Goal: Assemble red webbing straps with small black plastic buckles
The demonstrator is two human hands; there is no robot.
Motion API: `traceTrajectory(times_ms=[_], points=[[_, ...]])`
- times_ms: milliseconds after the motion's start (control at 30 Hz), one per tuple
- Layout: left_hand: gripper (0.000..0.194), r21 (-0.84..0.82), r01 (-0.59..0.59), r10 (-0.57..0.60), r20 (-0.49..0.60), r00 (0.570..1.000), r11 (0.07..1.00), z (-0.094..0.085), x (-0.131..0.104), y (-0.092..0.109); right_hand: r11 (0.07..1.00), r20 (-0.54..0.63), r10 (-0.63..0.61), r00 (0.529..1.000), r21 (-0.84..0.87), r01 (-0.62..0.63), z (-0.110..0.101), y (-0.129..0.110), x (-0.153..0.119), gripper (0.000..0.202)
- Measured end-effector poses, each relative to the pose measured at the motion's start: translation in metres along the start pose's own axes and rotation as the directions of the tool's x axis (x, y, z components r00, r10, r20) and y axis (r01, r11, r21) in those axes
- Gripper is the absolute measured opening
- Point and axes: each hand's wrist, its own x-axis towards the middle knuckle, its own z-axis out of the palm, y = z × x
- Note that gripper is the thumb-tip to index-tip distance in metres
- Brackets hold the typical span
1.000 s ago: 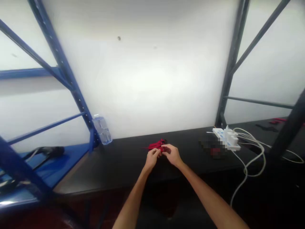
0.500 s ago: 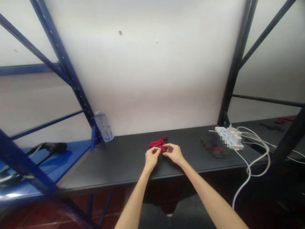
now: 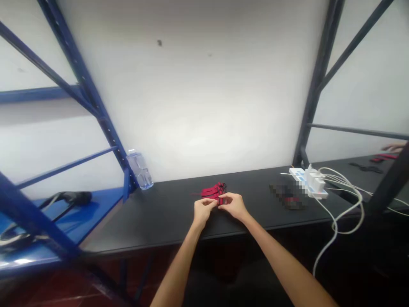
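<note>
A bundle of red straps (image 3: pixel 210 190) with black fittings lies on the black shelf top in the middle of the view. At its near edge my left hand (image 3: pixel 203 210) is closed, thumb and fingers pinching the red strap. From the other side my right hand (image 3: pixel 232 205) pinches the same strap close to a black fitting. The fingertips of both hands almost meet. Fingers cover part of the strap, so its exact shape there is hidden. A thin red end sticks out to the left of the bundle.
A clear plastic bottle (image 3: pixel 140 169) leans near the blue post. On the right are a power strip (image 3: pixel 306 181) with white cables (image 3: pixel 354 192) and a blurred dark item (image 3: pixel 287 196). Another person's hand (image 3: pixel 394 147) shows by red pieces at the far right.
My left hand's fingertips have shifted slightly right, closer to my right hand. Another person's hand has come into view at the far right.
</note>
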Motion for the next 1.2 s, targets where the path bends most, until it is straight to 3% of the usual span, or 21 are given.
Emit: traceTrajectory(times_ms=[267, 533, 833, 1000, 1200], points=[[0.032, 0.006, -0.047, 0.047, 0.075, 0.996, 0.999, 0.001, -0.002, 0.005, 0.997, 0.015, 0.01, 1.0, 0.073, -0.011, 0.003, 0.005, -0.001, 0.039], [0.028, 0.126, -0.12, 0.111, 0.074, 0.991, 0.985, 0.002, -0.003, 0.004, 0.975, 0.058, 0.073, 0.996, 0.207, -0.084, 0.007, 0.008, -0.001, 0.038], [0.029, 0.077, -0.119, 0.115, 0.052, 0.992, 0.99, -0.001, 0.0, -0.001, 0.915, 0.056, 0.126, 0.99, 0.379, -0.138, 0.001, 0.01, 0.002, 0.042], [0.028, 0.057, -0.123, 0.121, 0.038, 0.992, 0.991, -0.001, 0.0, -0.002, 0.931, 0.043, 0.118, 0.992, 0.344, -0.126, -0.003, 0.008, 0.002, 0.03], [0.026, -0.025, -0.133, 0.135, 0.078, 0.988, 0.991, 0.001, -0.003, 0.002, 0.917, 0.054, 0.08, 0.995, 0.387, -0.095, -0.004, 0.006, 0.002, 0.031]])
